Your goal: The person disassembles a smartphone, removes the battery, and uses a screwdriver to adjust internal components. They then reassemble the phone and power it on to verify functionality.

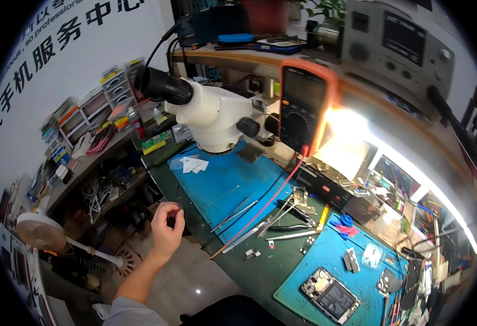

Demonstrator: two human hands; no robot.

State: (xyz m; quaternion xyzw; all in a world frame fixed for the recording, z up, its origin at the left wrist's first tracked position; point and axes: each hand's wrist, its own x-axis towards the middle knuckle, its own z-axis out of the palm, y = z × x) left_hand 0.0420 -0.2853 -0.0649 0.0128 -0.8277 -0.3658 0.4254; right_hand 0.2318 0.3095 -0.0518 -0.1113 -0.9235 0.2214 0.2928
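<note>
My left hand is raised near the left edge of the green bench top. Its fingers are curled and the thumb meets the index finger in a pinch. A thin dark piece shows at the fingertips, too small to make out. Beyond the hand lies a blue work mat, under a white microscope. White paper pieces rest on this mat. An opened phone with its battery showing lies on a second blue mat at the lower right. My right hand is out of view.
An orange multimeter stands by the shelf, its red lead crossing the mat. Tweezers, pliers and small parts lie mid-bench. A white fan stands at left. A bright lamp lights the right side.
</note>
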